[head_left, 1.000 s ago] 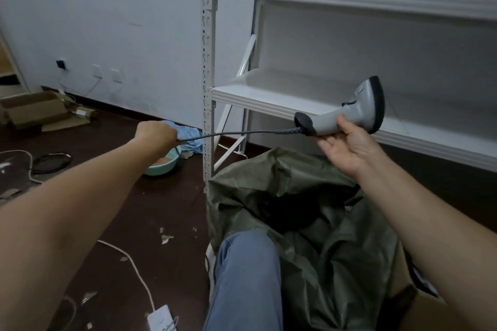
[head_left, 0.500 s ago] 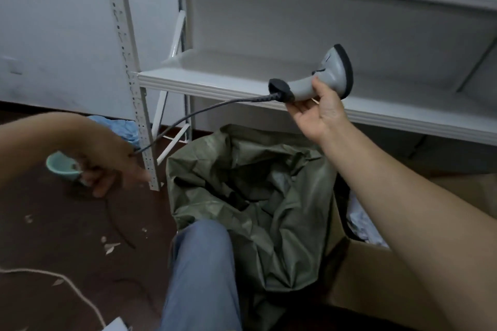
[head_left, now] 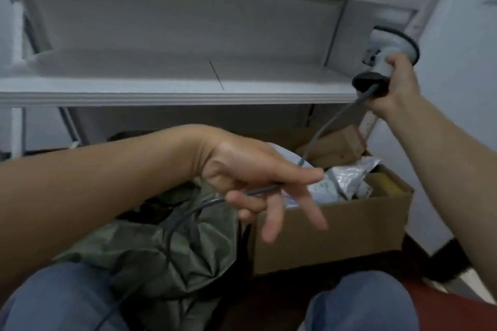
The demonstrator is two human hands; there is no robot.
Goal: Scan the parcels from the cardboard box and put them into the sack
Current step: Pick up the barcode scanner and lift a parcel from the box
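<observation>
olive-green sack (head_left: 172, 255), brown cardboard box (head_left: 330, 234)

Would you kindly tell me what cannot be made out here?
Head view, all:
Parcels in the cardboard box: labels blurred, some behind the left hand.
Sack: mouth mostly hidden by the left forearm.
Scanner: blurred; right hand covers handle.
Cable: end cut off at bottom edge.

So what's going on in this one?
A seated person seems to be getting ready to scan. The right hand holds the barcode scanner by its handle, raised beside the white shelf. The left hand pinches the scanner's cable, which trails down over the green sack. The cardboard box beside the sack has parcels in it; neither hand holds one yet.
</observation>
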